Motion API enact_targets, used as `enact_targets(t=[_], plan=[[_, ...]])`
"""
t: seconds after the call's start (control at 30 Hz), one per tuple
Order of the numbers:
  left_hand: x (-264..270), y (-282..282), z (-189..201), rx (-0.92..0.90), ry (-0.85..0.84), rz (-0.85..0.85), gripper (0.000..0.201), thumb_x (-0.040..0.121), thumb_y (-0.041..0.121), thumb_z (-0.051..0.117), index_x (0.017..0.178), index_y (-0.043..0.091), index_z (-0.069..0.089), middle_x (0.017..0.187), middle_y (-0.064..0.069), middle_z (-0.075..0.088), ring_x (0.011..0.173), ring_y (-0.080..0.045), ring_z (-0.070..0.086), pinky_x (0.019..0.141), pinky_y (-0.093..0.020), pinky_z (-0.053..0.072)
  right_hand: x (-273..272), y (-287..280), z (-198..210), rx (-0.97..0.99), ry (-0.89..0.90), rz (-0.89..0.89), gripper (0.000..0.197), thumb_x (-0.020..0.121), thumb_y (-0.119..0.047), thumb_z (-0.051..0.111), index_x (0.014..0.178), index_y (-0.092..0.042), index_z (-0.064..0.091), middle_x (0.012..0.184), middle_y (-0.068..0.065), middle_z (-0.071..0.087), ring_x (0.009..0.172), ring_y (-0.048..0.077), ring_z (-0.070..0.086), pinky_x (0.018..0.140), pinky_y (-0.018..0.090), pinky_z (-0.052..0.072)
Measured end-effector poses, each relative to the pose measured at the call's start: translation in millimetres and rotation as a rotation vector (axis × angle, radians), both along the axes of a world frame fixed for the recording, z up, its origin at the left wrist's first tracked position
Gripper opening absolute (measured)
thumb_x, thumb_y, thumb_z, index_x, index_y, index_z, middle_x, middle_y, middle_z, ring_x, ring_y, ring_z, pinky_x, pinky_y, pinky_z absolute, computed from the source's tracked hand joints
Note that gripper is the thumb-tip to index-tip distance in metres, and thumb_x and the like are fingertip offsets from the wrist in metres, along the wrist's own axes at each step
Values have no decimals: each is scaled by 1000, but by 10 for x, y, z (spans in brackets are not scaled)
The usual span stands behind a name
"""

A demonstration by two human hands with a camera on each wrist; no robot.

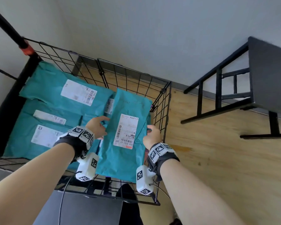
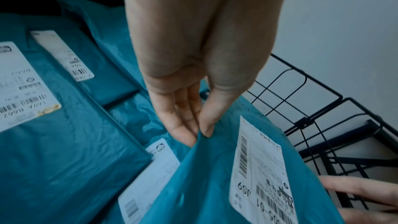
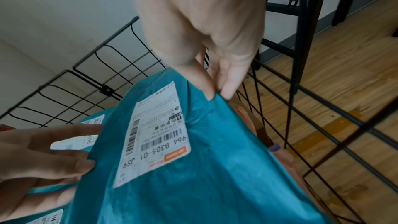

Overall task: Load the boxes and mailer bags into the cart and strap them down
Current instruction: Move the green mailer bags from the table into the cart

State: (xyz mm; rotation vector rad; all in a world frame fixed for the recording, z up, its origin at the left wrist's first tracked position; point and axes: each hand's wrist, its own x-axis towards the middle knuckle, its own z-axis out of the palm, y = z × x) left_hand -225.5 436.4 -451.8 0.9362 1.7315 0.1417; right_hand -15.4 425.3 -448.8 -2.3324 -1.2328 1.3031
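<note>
The near rim of the cart (image 1: pixel 104 194) runs just below both wrists, and the near end of the bag (image 1: pixel 125 161) hangs over it toward the person. To the right of the right hand (image 1: pixel 152 135) the wire side panel (image 1: pixel 161 111) stands close, so there is little room on that side; beyond the panel lies open wood floor (image 1: pixel 217 159). To the left of the left hand (image 1: pixel 96 127) the cart bed is covered with other teal bags (image 1: pixel 52 98), lying flat and overlapping.

Both hands hold the one bag by its long edges, label (image 1: pixel 126 131) up. In the left wrist view the left hand (image 2: pixel 193 77) pinches the bag's (image 2: pixel 204 176) left edge, thumb on top and fingers (image 2: pixel 183 135) beneath, all fairly straight. In the right wrist view the right hand (image 3: pixel 204 31) pinches the right edge of the bag (image 3: pixel 215 168) the same way, thumb pressed against the fingertips (image 3: pixel 228 84) with the plastic puckered between them. The bag slopes, its far end low near the far right corner of the cart, its near end raised. Under its right edge something brownish (image 3: pixel 280 152) shows against the side panel; what it is I cannot tell.

Past the hands, the bag's far end reaches almost to the back wire panel (image 1: pixel 120 73). Farther left a black upright post with an orange clamp (image 1: pixel 27 50) marks the far left corner. Beyond the cart stands a pale wall (image 1: pixel 136 30), and well to the right a dark table (image 1: pixel 258 78) on the floor.
</note>
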Motion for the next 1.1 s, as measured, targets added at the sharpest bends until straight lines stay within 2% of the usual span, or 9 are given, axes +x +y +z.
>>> enact_targets(t=[0.1,0.23,0.37,0.47,0.57,0.77,0.87,1.0,1.1], plan=[[46,-29,-107,-36,-45,1,54,85,-15,46,132,10,50,75,-13,56,66,-27,54,50,-22,54,16,13,-22,-23,-50,-18,32,85,1,54,115,-10,58,103,9,67,94,30,64,77,34,54],[61,-63,-61,-98,-85,-52,61,87,-12,53,141,10,40,120,-22,61,95,-35,62,90,-43,52,4,40,46,-100,-39,13,38,88,0,53,125,-8,50,117,10,63,104,29,61,85,32,50],[74,-147,178,-38,-8,-77,54,86,-6,56,137,11,48,124,-19,60,109,-31,62,98,-39,49,-32,56,232,-121,-54,154,37,89,-7,54,126,-6,49,124,12,59,110,31,58,85,30,47],[49,-250,477,42,148,-87,40,88,4,53,126,16,59,124,-12,62,108,-26,62,93,-28,49,-123,81,398,-150,-56,377,41,91,-8,49,133,-5,46,134,13,53,117,31,54,94,32,47],[20,-421,816,56,279,-51,37,89,8,51,124,18,60,126,-9,58,109,-26,60,91,-29,48,-208,126,631,-155,-48,602,44,93,-10,48,137,-5,46,141,12,47,124,31,50,100,31,44],[38,-1096,1454,70,497,69,37,90,15,51,126,18,57,126,-7,59,114,-24,58,92,-27,46,-442,89,1199,35,-64,949,40,90,-8,52,127,7,53,133,24,51,123,36,50,101,47,43],[113,-1571,1741,76,570,198,39,91,18,48,130,18,53,131,-6,56,120,-23,54,96,-27,44,-593,-76,1455,162,-44,1121,37,89,-11,54,121,6,58,126,24,56,116,37,55,96,46,47],[237,-2334,2021,71,686,443,36,90,14,48,125,17,56,131,-6,56,121,-25,53,99,-32,44,-795,-514,1708,258,15,1363,29,88,-18,58,111,-2,65,116,16,66,109,30,60,92,34,49],[362,-2958,2152,33,745,609,37,89,14,47,124,17,56,129,-9,56,119,-26,54,97,-32,44,-963,-934,1795,325,62,1536,28,86,-18,56,105,-1,66,111,17,67,106,31,61,91,36,50]])
